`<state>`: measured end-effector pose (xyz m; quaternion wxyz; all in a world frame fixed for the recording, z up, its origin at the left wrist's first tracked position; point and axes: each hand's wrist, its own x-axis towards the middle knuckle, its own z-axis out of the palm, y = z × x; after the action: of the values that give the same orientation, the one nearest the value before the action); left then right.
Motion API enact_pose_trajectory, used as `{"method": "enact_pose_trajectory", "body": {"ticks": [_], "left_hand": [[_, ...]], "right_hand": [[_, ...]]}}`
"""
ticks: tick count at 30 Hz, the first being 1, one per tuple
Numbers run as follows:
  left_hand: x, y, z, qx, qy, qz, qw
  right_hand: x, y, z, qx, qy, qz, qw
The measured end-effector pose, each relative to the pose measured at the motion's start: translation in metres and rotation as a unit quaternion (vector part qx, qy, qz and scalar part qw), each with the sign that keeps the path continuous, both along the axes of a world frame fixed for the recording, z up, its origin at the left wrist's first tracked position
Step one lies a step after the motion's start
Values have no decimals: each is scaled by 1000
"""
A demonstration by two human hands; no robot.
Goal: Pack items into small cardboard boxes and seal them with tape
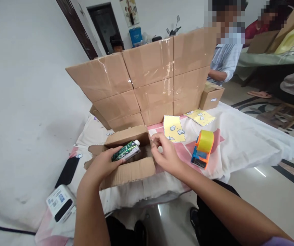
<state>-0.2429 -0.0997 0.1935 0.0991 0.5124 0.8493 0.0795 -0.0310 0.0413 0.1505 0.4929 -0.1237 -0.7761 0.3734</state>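
White-plastered walls [29, 85] enclosed the room, and a glossy floor [277, 181] with dark inlaid curves showed beside the table. A creased white cloth [249, 130] with pink patches covered the tabletop. Across it stood a tall cardboard screen [153, 82], its rectangular panels crossed by shiny clear tape. Beyond the screen's right end was a person in a pale blue shirt [225, 63].

A small closed box [212, 97] bore a white label, and a rounded white device [60, 204] carried blocks of print, all too small to read. Green and white print ran along the slim carton [126, 151], but its wording could not be made out.

The carton lay tilted, white cap to the right, over the opening of a rough-edged cardboard box [130, 175]. The left hand [106, 163] held it between thumb and fingers. The right hand [165, 152] was at the box's right edge, thumb and forefinger curled close together; whether they pinched anything could not be told. Right of that hand sat an orange-and-blue tape dispenser [203, 148] with a yellow roll.
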Motion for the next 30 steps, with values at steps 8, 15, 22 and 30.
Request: {"method": "enact_pose_trajectory", "body": {"ticks": [8,15,22,30], "left_hand": [[-8,1,-12,-38,-119,1,992],[-17,28,-36,-2,-228,-79,971],[-7,31,-41,-73,-147,-19,986],[-5,36,-45,-87,-157,-31,983]], "right_hand": [[3,-6,-2,-93,40,21,995],[3,-16,-6,-65,22,34,997],[-2,-11,-7,-167,51,16,985],[-1,-15,-5,-175,50,15,983]]}}
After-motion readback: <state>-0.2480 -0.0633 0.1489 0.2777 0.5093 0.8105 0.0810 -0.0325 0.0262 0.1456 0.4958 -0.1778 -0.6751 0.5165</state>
